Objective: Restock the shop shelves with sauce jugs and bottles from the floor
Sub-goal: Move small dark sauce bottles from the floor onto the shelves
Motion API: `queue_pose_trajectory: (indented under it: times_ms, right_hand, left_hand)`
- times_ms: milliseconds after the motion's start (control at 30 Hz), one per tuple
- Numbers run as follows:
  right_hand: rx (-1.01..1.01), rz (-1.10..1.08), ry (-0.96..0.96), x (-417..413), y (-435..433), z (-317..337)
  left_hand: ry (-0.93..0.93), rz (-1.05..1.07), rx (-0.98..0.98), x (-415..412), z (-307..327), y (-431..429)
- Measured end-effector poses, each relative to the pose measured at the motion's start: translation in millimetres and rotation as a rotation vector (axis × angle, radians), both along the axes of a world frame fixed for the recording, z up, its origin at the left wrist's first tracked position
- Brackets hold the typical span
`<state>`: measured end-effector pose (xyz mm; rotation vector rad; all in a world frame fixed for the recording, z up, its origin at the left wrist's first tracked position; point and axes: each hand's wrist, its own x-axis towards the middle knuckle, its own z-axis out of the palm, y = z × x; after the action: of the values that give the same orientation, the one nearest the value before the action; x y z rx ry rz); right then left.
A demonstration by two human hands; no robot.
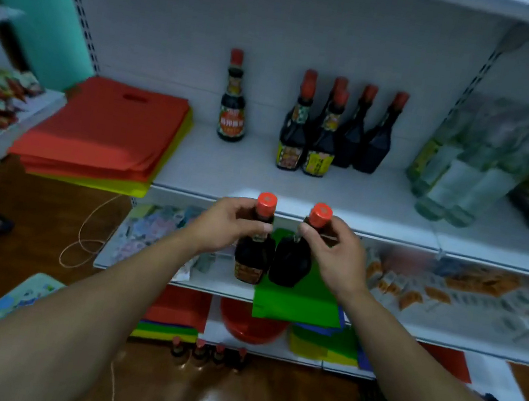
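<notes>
2 hands [230,224] [335,249] – each grip on 1 bottle's [255,251] [293,260] neck

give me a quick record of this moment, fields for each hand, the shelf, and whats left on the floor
left hand: grips first bottle by the neck, upright
right hand: pinches second bottle by the neck, beside the first
shelf: lone bottle, with a bottle group to its right
left to stock: four floor bottles in a row
status: held bottles in front of the shelf edge, not yet placed
</notes>
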<state>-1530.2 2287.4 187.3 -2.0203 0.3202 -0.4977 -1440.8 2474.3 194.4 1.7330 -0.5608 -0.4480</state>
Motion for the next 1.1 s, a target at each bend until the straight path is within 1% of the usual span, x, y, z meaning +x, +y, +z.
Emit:
queue_pose_trajectory:
  times_ms: [167,333,500,667,867,1100]
  right_hand:
    - [0.029,-0.046,-0.093,13.2,-14.0,42.3]
    - [-0.013,-0.042,-0.135,36.0,-43.2,66.2]
    - [-0.004,-0.039,-0.122,62.1,-80.0,62.0]
    - [0.031,-0.045,-0.14,93.7,-134.7,61.4]
    - [0.06,-0.063,-0.155,129.8,-189.1,54.5]
    - [0.051,-0.075,-0.119,157.7,-223.9,50.0]
  left_hand:
    - [-0.059,-0.041,-0.02,25.6,49.9,-14.7]
    - [-0.107,-0.076,-0.026,50.9,76.0,-49.0]
    - [-0.099,-0.035,-0.048,69.9,72.3,-90.2]
    - [-0.085,0.028,-0.085,91.4,72.3,-142.5]
    - [-0.077,0.094,-0.06,118.2,62.9,-199.2]
    - [-0.114,0.039,-0.025,139.9,59.6,-232.5]
